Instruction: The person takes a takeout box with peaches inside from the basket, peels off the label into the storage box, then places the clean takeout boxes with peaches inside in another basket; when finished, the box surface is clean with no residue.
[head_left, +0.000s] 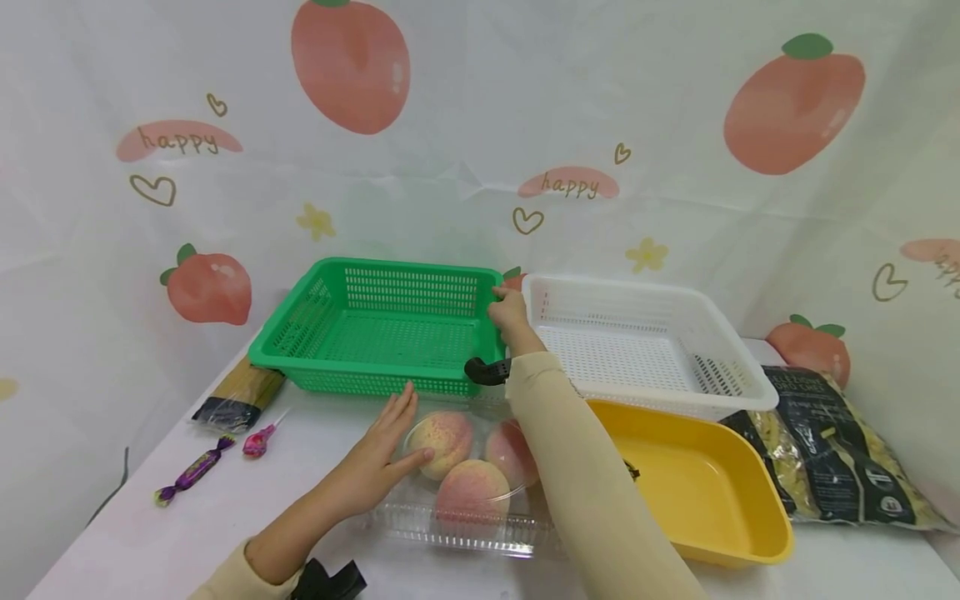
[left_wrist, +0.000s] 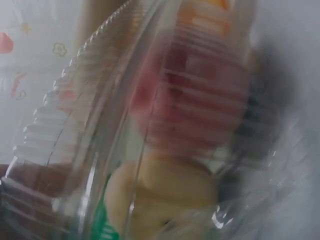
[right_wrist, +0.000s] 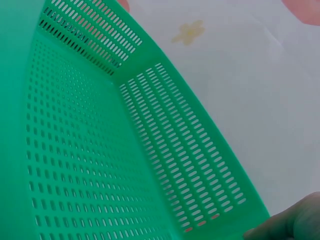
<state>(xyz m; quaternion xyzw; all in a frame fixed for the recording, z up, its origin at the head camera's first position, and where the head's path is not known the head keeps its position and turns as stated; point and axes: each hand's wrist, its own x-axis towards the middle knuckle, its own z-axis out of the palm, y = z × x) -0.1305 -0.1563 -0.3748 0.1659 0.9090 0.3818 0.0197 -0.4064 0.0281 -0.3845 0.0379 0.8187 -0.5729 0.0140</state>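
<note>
A clear plastic clamshell box (head_left: 517, 546) with three peaches (head_left: 471, 493) inside lies at the front middle of the table. My left hand (head_left: 367, 471) is at its left side, fingers straight and spread over the edge of the lid. Seen close and blurred in the left wrist view, the ribbed plastic wall (left_wrist: 90, 130) stands before a reddish peach (left_wrist: 195, 95). Behind the box is a green perforated basket (head_left: 390, 379), with nothing in it. My right hand (head_left: 512, 317) grips its right rim; one finger (right_wrist: 295, 220) shows at the rim corner in the right wrist view.
To the right stand a white basket (head_left: 660, 392) and a yellow tray (head_left: 738, 542), with a dark pasta bag (head_left: 847, 450) beyond. At the left lie a brown-and-black packet (head_left: 240, 396), a purple-wrapped candy (head_left: 195, 472) and a pink lollipop (head_left: 257, 442). A printed curtain (head_left: 450, 125) hangs behind.
</note>
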